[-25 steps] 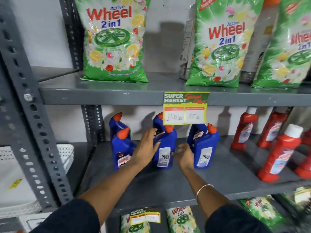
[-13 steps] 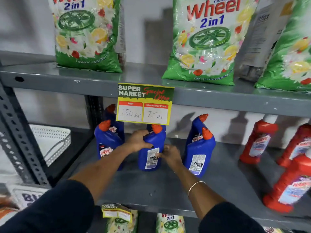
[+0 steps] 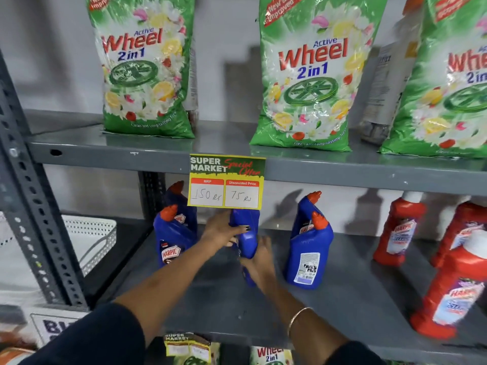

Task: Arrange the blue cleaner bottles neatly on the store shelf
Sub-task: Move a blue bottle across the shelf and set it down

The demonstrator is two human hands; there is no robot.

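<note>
Middle blue cleaner bottle [image 3: 246,234]: being grasped on the grey shelf [image 3: 342,299] by the left hand [image 3: 221,230], fingers [image 3: 241,229] wrapped round its body; the right hand [image 3: 259,264] is being pressed against its lower side, grip not clear. Its top is being hidden by the price tag [image 3: 226,181]. Two blue bottles [image 3: 174,233] are standing left of the fingers, two more [image 3: 309,246] right. Red bottles [image 3: 398,233] are being kept further right.
</note>
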